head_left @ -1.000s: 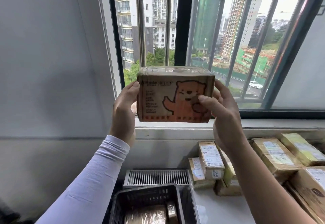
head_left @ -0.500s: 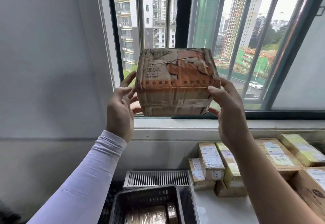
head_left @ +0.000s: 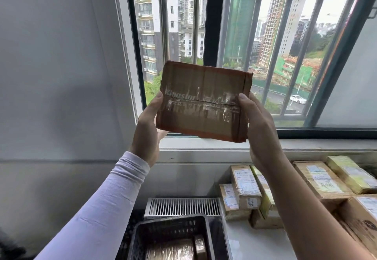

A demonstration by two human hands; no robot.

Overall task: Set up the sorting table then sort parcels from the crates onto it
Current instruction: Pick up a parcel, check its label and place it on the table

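I hold the parcel (head_left: pixel 204 101) up between my left hand (head_left: pixel 148 129) and right hand (head_left: pixel 260 129) — both grips clasping its ends — hunting for its label.

Brown cardboard parcel (head_left: pixel 204 101), taped seam facing camera with white "Kingstar" lettering, was held up in the air, slightly tilted. Further labelled parcels (head_left: pixel 245 186) stood along the tabletop's (head_left: pixel 255 243) far edge; a wrapped parcel (head_left: pixel 170 250) lay in the black crate (head_left: pixel 169 222).

Daylight pours in through the window (head_left: pixel 255 55), bright and slightly washed out at the sky. The wall (head_left: pixel 57 66) sits in soft grey shade. Glare streaks the tape on the parcel (head_left: pixel 204 100). Wide-angle bending at the edges; bottom-left corner blurred.
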